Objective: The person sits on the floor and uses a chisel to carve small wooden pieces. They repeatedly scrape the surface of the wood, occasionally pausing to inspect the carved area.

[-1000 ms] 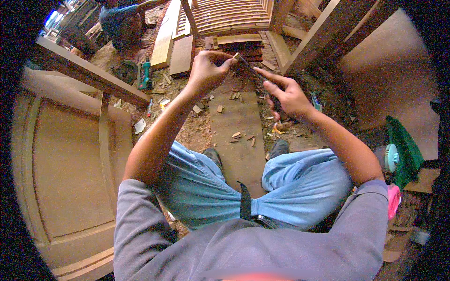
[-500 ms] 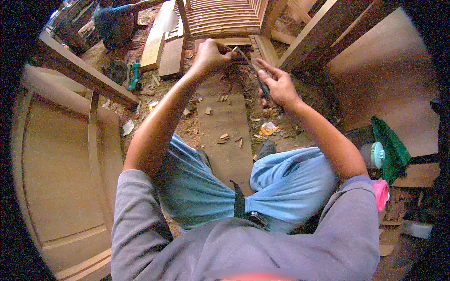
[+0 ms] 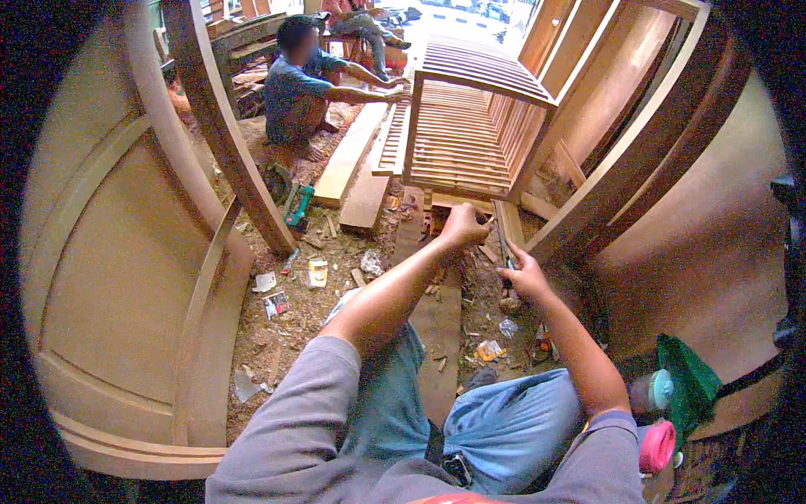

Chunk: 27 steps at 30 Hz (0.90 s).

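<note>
In the middle of the head view, my left hand [image 3: 462, 225] is closed in a pinch on what looks like a small wooden piece [image 3: 488, 220], partly hidden by the fingers. My right hand [image 3: 525, 277] grips a long narrow hand tool [image 3: 505, 245], like a file or blade, whose upper end reaches up beside the left fingertips; I cannot tell whether it touches the piece. Below both hands a long board [image 3: 443, 319] with small wood offcuts lies on the ground between my legs.
A crouching co-worker [image 3: 294, 101] reaches to a slatted wooden frame [image 3: 457, 134] ahead; another person [image 3: 361, 29] sits behind. Panelled doors [image 3: 109, 252] and plywood [image 3: 688, 277] flank me. A green power tool [image 3: 300, 206], loose boards [image 3: 340, 168], litter and a pink object [image 3: 656, 445] lie around.
The view has tilted up, bringing the co-worker, slatted frame and bright background into sight and shifting my hands lower and rightward in the picture. Both hands still hold what they held.
</note>
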Each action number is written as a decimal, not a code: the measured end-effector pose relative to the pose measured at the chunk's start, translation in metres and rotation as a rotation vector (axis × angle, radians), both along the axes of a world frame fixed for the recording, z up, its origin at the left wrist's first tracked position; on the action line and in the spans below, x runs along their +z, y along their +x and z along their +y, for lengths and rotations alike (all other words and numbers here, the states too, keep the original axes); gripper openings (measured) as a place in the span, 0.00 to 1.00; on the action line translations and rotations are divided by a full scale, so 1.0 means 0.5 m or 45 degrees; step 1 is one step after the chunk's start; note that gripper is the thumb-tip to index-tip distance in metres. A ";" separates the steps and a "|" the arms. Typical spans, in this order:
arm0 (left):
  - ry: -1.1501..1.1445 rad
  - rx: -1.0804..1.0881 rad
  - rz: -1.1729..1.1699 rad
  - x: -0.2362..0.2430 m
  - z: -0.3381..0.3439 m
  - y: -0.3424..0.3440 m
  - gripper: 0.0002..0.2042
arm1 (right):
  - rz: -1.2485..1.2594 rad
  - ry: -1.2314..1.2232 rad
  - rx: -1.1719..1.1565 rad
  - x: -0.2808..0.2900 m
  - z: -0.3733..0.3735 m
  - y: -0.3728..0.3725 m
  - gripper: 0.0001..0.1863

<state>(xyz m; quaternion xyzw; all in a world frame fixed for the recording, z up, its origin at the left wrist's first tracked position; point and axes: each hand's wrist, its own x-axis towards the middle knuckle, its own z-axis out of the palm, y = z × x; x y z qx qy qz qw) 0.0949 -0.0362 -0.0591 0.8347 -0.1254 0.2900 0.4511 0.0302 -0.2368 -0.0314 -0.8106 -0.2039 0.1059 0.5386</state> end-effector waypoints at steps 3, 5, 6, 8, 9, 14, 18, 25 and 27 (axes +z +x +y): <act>-0.042 -0.026 0.093 0.008 -0.007 -0.004 0.16 | 0.053 -0.027 -0.037 0.004 0.009 0.001 0.39; -0.170 -0.054 0.194 0.010 -0.015 -0.003 0.14 | 0.060 -0.107 -0.097 -0.002 0.017 0.005 0.38; -0.164 0.001 0.189 0.010 -0.019 -0.002 0.14 | 0.025 0.000 -0.031 -0.006 0.020 0.006 0.36; -0.037 0.095 0.214 0.011 -0.025 0.000 0.12 | 0.160 0.048 -0.103 -0.012 0.028 0.010 0.33; -0.081 0.084 0.215 0.015 -0.031 -0.001 0.12 | 0.251 0.101 -0.130 -0.013 0.031 0.013 0.33; -0.167 0.147 0.380 0.054 -0.046 -0.023 0.12 | -0.143 -0.161 -0.282 -0.010 0.049 0.046 0.22; -0.148 0.165 0.544 0.078 -0.037 -0.038 0.12 | -0.215 -0.197 -0.266 -0.009 0.040 0.057 0.18; -0.565 -0.276 0.739 0.063 -0.015 -0.007 0.09 | -0.200 -0.256 -0.342 -0.015 0.030 0.072 0.21; -0.461 -0.493 0.611 0.074 -0.001 -0.015 0.07 | -0.179 -0.101 -0.474 -0.013 0.039 0.113 0.21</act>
